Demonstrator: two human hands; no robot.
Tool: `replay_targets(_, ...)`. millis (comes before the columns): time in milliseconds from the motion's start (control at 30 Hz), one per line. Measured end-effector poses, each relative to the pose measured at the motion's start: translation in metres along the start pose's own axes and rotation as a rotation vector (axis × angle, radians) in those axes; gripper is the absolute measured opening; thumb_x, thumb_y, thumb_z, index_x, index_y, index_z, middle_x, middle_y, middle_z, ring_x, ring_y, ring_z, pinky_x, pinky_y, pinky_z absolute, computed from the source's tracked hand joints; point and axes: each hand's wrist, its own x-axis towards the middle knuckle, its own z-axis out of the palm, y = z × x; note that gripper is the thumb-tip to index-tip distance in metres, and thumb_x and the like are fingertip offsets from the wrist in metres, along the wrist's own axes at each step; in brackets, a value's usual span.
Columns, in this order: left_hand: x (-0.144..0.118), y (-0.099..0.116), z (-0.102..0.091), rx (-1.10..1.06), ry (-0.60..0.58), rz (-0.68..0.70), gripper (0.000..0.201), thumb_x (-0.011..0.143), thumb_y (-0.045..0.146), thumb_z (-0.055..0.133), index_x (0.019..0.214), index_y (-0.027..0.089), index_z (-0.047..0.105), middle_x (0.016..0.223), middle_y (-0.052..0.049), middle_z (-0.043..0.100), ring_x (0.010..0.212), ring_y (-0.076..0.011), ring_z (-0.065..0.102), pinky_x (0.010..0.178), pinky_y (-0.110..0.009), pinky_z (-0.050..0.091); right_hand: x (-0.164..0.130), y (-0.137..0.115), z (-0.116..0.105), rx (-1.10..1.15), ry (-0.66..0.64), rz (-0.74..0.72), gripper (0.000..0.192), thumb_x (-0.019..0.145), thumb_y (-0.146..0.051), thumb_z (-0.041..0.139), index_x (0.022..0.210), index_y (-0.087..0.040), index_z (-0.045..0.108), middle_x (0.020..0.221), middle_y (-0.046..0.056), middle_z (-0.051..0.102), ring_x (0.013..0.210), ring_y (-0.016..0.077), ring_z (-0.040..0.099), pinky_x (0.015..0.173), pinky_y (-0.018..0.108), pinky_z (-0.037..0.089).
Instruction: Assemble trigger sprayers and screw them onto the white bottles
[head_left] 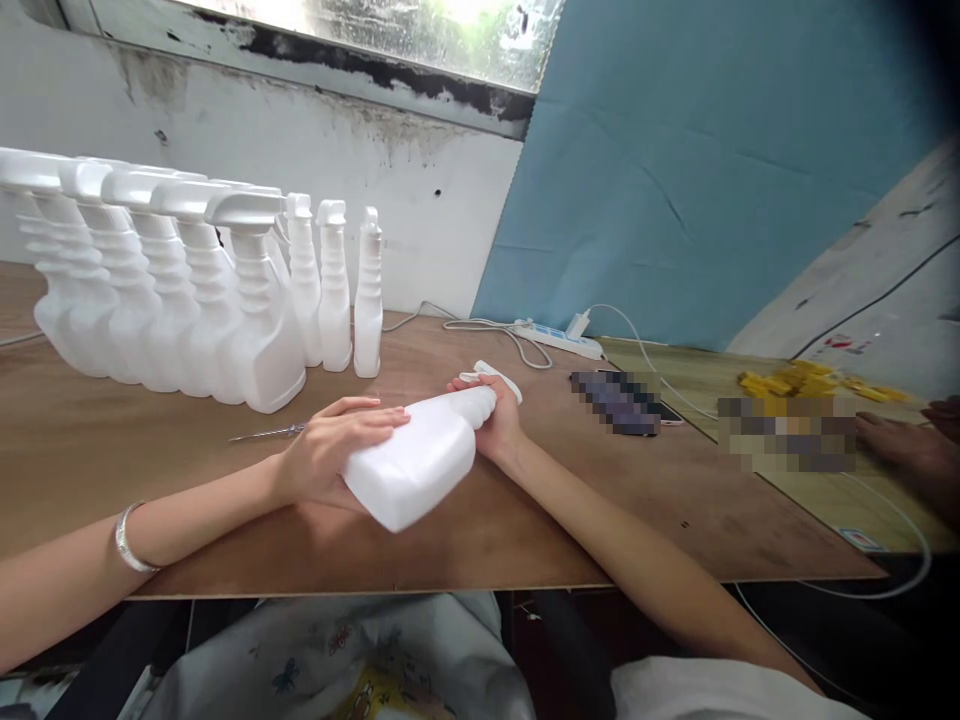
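A white spray bottle (412,455) lies tilted across both hands above the table's front part, its base toward me and its trigger head pointing away to the right. My left hand (334,450) grips the bottle's body near the base, fingers along its upper side. Around the ribbed neck and trigger head closes my right hand (495,415). Just behind my left hand a thin screwdriver (268,433) rests on the table, its handle end partly hidden by the hand.
Several white spray bottles (262,320) stand upright in rows at the left. A power strip (559,338) with cables lies by the wall. Phones (622,403), partly blurred, are on the brown table (555,520). Another person's hand (900,445) is near yellow pieces (799,382) at the right.
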Motion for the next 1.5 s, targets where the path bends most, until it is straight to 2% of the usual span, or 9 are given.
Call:
replay_targets(67,-0.001,-0.002,0.002,-0.063,0.121,-0.130,0.053,0.059,0.040,0.072,0.103,0.020,0.050,0.106,-0.011,0.063,0.097,-0.0276,0.059,0.090,-0.043,0.041,-0.002,-0.003,0.000,0.006,-0.010,-0.048,0.015,0.068,-0.025,0.047,0.055,-0.018,0.050,0.057,0.002,0.064,0.060,0.0142,0.062,0.054,0.024,0.050)
replay_targets(233,0.005,-0.003,0.007,-0.484,0.392,-0.702,0.048,0.078,0.046,0.051,0.115,0.015,0.048,0.108,-0.011,0.060,0.099,-0.0276,0.055,0.082,-0.040,0.048,-0.004,-0.007,-0.002,-0.009,-0.069,-0.250,0.018,0.069,-0.034,0.051,0.060,-0.020,0.055,0.057,-0.003,0.061,0.055,0.0111,0.057,0.048,0.022,0.045)
replay_targets(367,0.015,-0.002,0.010,-0.971,0.463,-1.049,0.049,0.079,0.047,0.048,0.118,0.017,0.046,0.103,-0.011,0.062,0.088,-0.0265,0.061,0.063,-0.035,0.055,0.002,-0.005,-0.007,-0.114,-0.169,-0.379,0.019,0.068,-0.037,0.053,0.068,-0.019,0.059,0.062,-0.003,0.062,0.061,0.0133,0.059,0.059,0.026,0.047)
replay_targets(500,0.019,-0.003,0.010,-1.205,0.529,-1.322,0.045,0.081,0.041,0.048,0.117,0.014,0.045,0.093,-0.010,0.065,0.075,-0.0241,0.065,0.054,-0.030,0.057,0.008,-0.004,-0.009,-0.179,-0.172,-0.452,0.019,0.065,-0.036,0.056,0.071,-0.019,0.061,0.063,-0.003,0.060,0.064,0.0134,0.058,0.062,0.026,0.046)
replay_targets(733,0.017,-0.007,0.010,-1.349,0.561,-1.366,0.039,0.086,0.039,0.039,0.116,0.016,0.046,0.079,-0.006,0.067,0.064,-0.0220,0.066,0.048,-0.027,0.056,0.005,-0.010,-0.008,-0.242,-0.196,-0.670,0.016,0.064,-0.034,0.059,0.061,-0.018,0.060,0.063,-0.003,0.056,0.059,0.0091,0.054,0.055,0.020,0.042)
replay_targets(867,0.017,-0.006,0.010,-1.352,0.556,-1.381,0.042,0.083,0.045,0.043,0.114,0.018,0.047,0.078,-0.004,0.068,0.060,-0.0202,0.066,0.045,-0.023,0.055,0.001,-0.013,-0.007,-0.284,-0.199,-0.701,0.018,0.065,-0.035,0.057,0.060,-0.019,0.060,0.062,-0.003,0.057,0.057,0.0087,0.053,0.053,0.019,0.041)
replay_targets(1100,0.015,-0.001,0.009,-1.380,0.480,-1.284,0.045,0.081,0.046,0.045,0.116,0.018,0.047,0.100,-0.007,0.065,0.076,-0.0207,0.066,0.058,-0.024,0.056,0.009,-0.023,-0.012,-0.283,-0.193,-0.520,0.018,0.064,-0.035,0.059,0.067,-0.017,0.062,0.062,0.000,0.061,0.059,0.0119,0.058,0.046,0.019,0.043)
replay_targets(1333,0.013,0.007,0.006,-1.359,0.171,-0.989,0.046,0.081,0.046,0.044,0.113,0.014,0.047,0.117,-0.016,0.055,0.076,-0.0215,0.065,0.064,-0.030,0.054,0.030,-0.034,-0.022,-0.180,-0.032,-0.348,0.012,0.067,-0.028,0.060,0.073,-0.018,0.058,0.064,-0.004,0.063,0.043,0.0063,0.052,0.035,0.015,0.043)
replay_targets(1500,0.014,0.012,0.012,-1.049,0.170,-1.071,0.051,0.073,0.027,0.064,0.116,0.016,0.038,0.119,-0.018,0.052,0.067,-0.0182,0.066,0.055,-0.026,0.054,0.033,-0.031,-0.024,-0.188,0.048,-0.325,0.011,0.068,-0.028,0.060,0.068,-0.019,0.054,0.051,-0.006,0.057,0.035,0.0049,0.046,0.030,0.014,0.040)
